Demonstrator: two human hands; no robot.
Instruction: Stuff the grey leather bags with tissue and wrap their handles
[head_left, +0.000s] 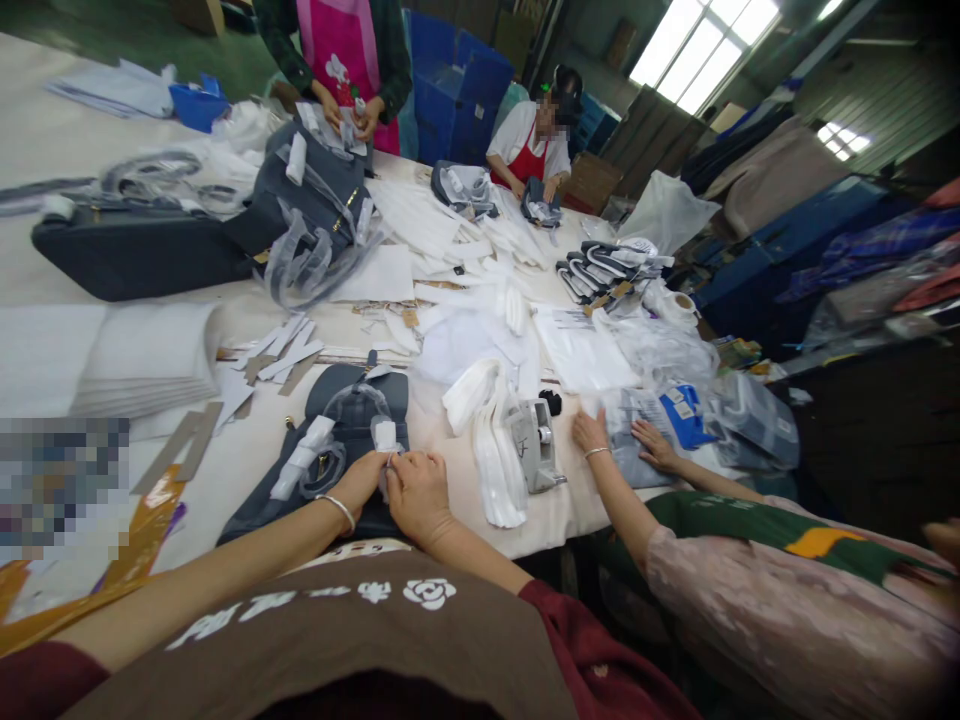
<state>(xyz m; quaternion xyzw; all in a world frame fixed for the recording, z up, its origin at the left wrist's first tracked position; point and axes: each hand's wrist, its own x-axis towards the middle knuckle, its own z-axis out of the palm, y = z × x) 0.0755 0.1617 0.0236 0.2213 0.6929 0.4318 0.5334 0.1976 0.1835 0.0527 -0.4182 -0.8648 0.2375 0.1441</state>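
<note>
The long table (247, 440) is full of white wrapping pieces. At 6 o'clock of the view a dark grey handbag (352, 395) lies flat on it, near the table edge. A stack of foam sheets (112, 360) lies at 9 o'clock from the bag, and a grey tape dispenser (534, 440) at 3 o'clock. The left hand (360, 482) and the right hand (415, 492) meet at the bag's 6 o'clock side. The fingers of both are curled together, pinching a white foam strip (385, 436) on the bag.
</note>
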